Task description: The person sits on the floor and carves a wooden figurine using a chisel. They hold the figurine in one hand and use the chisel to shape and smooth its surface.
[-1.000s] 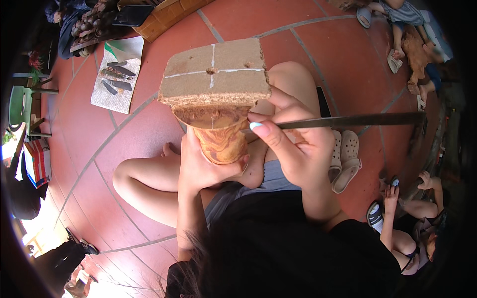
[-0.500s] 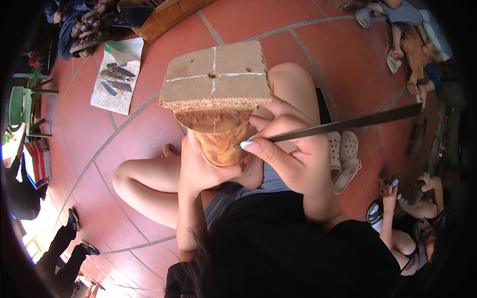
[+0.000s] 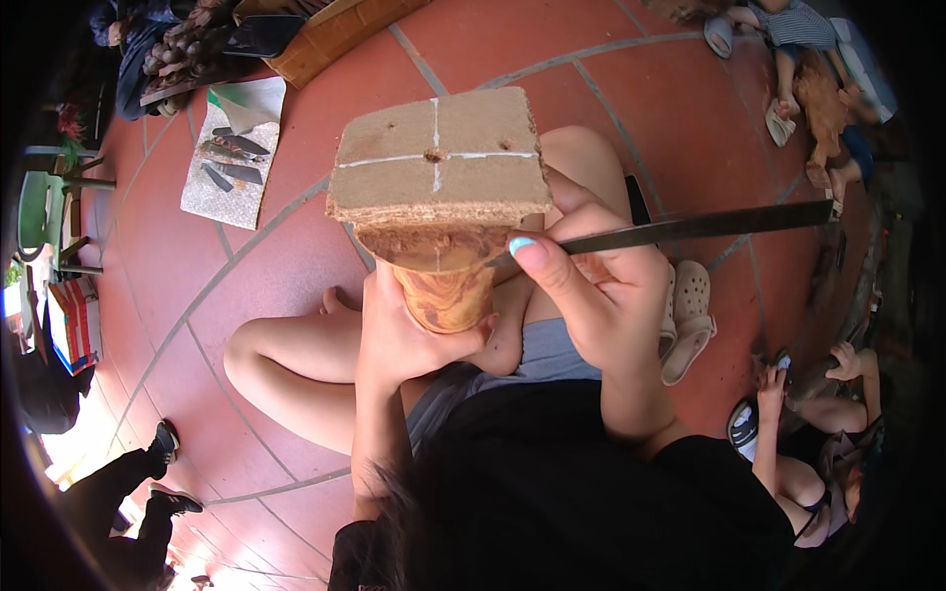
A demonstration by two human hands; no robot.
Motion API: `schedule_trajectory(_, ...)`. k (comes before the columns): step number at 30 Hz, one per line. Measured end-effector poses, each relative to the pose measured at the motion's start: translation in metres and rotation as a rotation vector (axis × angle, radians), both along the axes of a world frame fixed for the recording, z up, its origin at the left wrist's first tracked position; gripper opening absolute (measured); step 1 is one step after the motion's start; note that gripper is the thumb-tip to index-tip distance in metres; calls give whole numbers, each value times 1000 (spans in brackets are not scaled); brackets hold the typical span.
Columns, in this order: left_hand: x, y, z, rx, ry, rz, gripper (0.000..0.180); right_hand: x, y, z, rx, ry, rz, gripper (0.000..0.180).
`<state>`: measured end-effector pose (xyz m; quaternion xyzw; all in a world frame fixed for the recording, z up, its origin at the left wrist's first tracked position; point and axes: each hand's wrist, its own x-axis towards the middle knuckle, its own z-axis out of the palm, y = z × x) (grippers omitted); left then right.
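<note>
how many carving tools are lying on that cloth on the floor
4 that I can make out: dark blades on the pale cloth at upper left, one uppermost, then and lowest. Small and blurred, so others may be hidden.

Red tiled floor (image 3: 296,266) w/ pale grout lines. Grey cloth (image 3: 235,158) spread upper left, several dark blades laid on it. Wooden crate (image 3: 330,34) seen at top. Pale sandals (image 3: 687,320) lie right of centre. Green stool (image 3: 44,212) stands at left edge. Other persons seated at right.
</note>
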<state>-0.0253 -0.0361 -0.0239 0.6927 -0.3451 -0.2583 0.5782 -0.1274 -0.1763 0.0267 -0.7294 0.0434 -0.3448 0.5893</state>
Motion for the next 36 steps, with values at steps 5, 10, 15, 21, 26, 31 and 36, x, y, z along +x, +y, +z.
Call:
schedule_trajectory(5,-1,2,-4,5,-15,18,77,-4,-1,2,53,92,-5,11)
schedule_trajectory(10,0,-1,-4,12,-28,-8,78,-1,0,-2,107,74,-138,21)
schedule_trajectory(15,-2,-1,-7,-30,-27,49,78,3,1,-4,43,31,-136,21)
schedule_trajectory(21,0,-2,-2,-7,-30,-4,76,1,3,0,256,-26,-47,18)
schedule_trajectory(26,-3,-2,-4,-44,24,35,74,-6,0,1,222,137,-108,16)
schedule_trajectory(31,0,0,-4,-1,-9,-21,74,-4,-2,7,230,25,-3,16)
schedule_trajectory(36,2,-2,2,-36,4,-4,73,-1,-2,-7,241,37,-68,14)
